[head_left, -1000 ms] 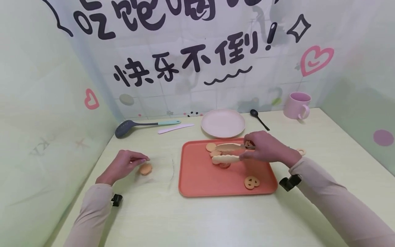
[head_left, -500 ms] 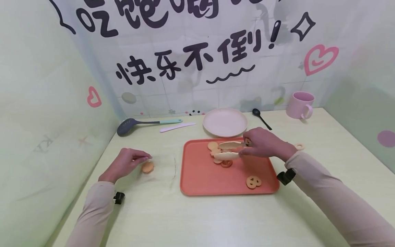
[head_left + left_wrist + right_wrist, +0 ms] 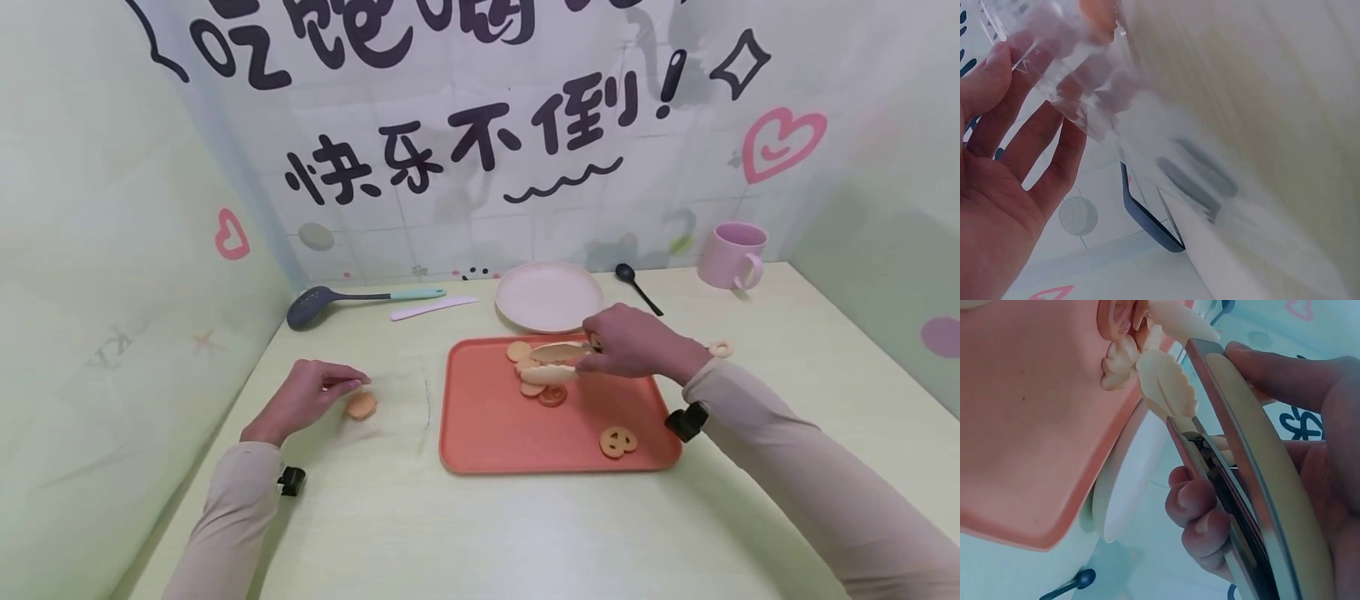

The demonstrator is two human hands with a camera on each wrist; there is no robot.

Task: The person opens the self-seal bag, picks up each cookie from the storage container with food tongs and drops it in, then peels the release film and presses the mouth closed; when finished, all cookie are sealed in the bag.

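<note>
My left hand (image 3: 303, 402) pinches the edge of a clear plastic bag (image 3: 1079, 78) between thumb and fingers at the left of the table. Inside the bag lies a round, orange-tan biscuit (image 3: 362, 406). My right hand (image 3: 637, 343) grips a pair of tongs (image 3: 1244, 450) with metal arms and cream scalloped tips. Over the back of the orange-red tray (image 3: 510, 446), the tong tips stand apart above a cluster of biscuits (image 3: 519, 352). Beside these is a red tomato-like slice (image 3: 553, 395). A biscuit with cut-out holes (image 3: 618, 442) lies near the tray's front right corner.
Behind the tray is a pink plate (image 3: 549, 296), with a black spoon (image 3: 636, 287) to its right. A slotted ladle (image 3: 311, 307) and a lilac knife (image 3: 433, 308) lie at the back left. A pink mug (image 3: 731, 257) and a ring biscuit (image 3: 721, 349) are at the right.
My right hand has shifted slightly left and away over the tray, and the tong tips have come a little closer together. My left hand keeps its hold on the bag.
</note>
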